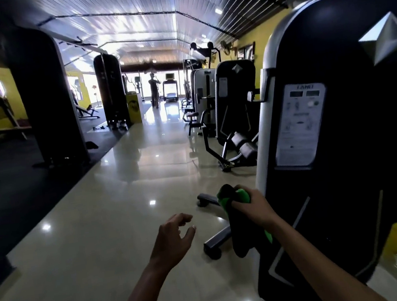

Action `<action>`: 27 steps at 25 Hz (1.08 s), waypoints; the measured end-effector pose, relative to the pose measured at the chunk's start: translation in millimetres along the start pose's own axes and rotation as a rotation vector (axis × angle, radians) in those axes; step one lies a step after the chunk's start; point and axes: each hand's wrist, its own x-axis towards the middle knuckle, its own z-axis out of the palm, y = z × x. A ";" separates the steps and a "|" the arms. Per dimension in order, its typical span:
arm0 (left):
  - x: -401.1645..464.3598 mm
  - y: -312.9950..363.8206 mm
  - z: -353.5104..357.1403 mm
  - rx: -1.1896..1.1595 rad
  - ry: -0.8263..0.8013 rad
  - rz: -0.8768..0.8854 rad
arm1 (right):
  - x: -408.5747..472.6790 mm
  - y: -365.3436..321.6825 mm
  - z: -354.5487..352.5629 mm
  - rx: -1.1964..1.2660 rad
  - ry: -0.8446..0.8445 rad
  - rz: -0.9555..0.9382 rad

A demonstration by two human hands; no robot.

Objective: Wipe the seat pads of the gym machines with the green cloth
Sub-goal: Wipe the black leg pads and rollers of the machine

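Note:
My right hand (253,207) grips the green cloth (242,196), which is bunched in the fist and hangs down dark below it, in front of a tall black weight-stack machine (344,156) at the right. My left hand (172,239) floats over the shiny floor with relaxed, slightly curled fingers and holds nothing. Further along the right side stand more machines; one has grey roller pads (243,144) low down, another a small dark seat pad (191,115). No seat pad of the nearest machine is in sight.
A glossy tiled aisle (133,184) runs ahead between machines. Black rubber flooring and tall dark machines (42,100) line the left. The near machine's base feet (216,245) jut into the aisle. A person (154,89) stands far down near a treadmill. Yellow walls on both sides.

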 end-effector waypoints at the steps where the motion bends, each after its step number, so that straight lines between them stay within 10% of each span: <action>1: 8.7 -1.1 -2.0 0.004 0.007 0.012 | 8.2 -0.2 2.2 -0.006 0.004 -0.011; 27: 422.0 -194.5 82.3 0.038 0.032 0.007 | 446.7 106.6 46.4 0.021 0.084 -0.043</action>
